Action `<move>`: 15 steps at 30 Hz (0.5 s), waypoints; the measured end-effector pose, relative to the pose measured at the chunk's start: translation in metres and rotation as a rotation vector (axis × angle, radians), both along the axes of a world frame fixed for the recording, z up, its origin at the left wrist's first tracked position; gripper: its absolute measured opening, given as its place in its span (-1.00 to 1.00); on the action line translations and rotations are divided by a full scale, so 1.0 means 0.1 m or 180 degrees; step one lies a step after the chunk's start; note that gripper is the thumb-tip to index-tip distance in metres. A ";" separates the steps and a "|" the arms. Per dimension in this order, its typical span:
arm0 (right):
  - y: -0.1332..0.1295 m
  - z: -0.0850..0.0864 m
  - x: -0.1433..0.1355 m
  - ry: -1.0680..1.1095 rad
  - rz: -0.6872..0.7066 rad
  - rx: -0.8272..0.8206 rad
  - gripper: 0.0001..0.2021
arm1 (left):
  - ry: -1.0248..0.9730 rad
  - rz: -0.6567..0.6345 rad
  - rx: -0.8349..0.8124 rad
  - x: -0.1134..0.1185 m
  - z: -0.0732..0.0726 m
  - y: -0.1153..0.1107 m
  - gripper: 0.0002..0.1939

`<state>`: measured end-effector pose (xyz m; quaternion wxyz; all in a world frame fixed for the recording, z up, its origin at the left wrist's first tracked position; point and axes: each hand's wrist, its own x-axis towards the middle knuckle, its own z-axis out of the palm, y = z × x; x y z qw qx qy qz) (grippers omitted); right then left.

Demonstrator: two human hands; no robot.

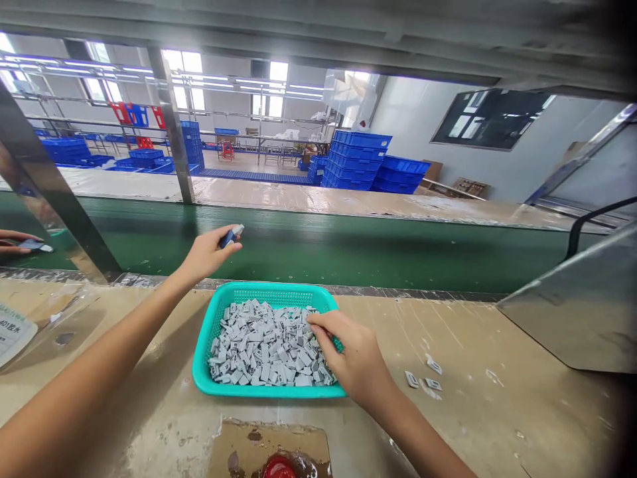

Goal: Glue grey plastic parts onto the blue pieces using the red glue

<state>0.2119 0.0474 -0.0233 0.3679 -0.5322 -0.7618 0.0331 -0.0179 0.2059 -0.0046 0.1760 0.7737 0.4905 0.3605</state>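
Observation:
A teal plastic basket (204,345) on the bench holds a heap of small light-grey plastic parts (263,345). Over the green belt, beyond the basket's back rim, my left hand (209,252) pinches a small dark-blue piece with a whitish end (231,236) between thumb and fingers. My right hand (348,345) reaches over the basket's right side, its thumb and fingertips together at the grey parts; whether a part is between them is too small to tell.
Grey pieces (432,384) lie right of the basket. A red round object (279,467) sits on cardboard (229,445) in front. A metal post (64,192) and a reflected hand stand left; a metal panel (587,312) is right. Blue crates (354,159) are stacked beyond the green belt (348,252).

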 end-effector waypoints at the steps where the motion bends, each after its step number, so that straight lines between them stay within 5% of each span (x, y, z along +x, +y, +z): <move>1: 0.00 0.00 0.00 0.0048 0.0026 0.0043 -0.79 | 0.0396 -0.0028 -0.0052 0.00 -0.12 0.11 -0.49; 4: 0.00 0.00 0.00 0.0070 0.0074 0.0117 -0.73 | 0.0673 -0.0056 -0.0186 -0.01 -0.47 0.29 -0.41; 7: 0.00 -0.01 0.02 -0.0025 0.0142 0.0182 -0.68 | 0.0699 -0.0057 -0.0121 -0.07 -0.65 0.30 -0.29; 10: 0.02 -0.02 0.04 -0.0054 0.0164 0.0214 -0.70 | 0.0700 0.0083 0.0177 -0.11 -0.64 0.25 -0.27; 15: 0.02 -0.04 0.04 0.0089 0.0020 0.0116 -0.78 | 0.0677 0.0413 0.0407 -0.05 -0.54 0.15 -0.62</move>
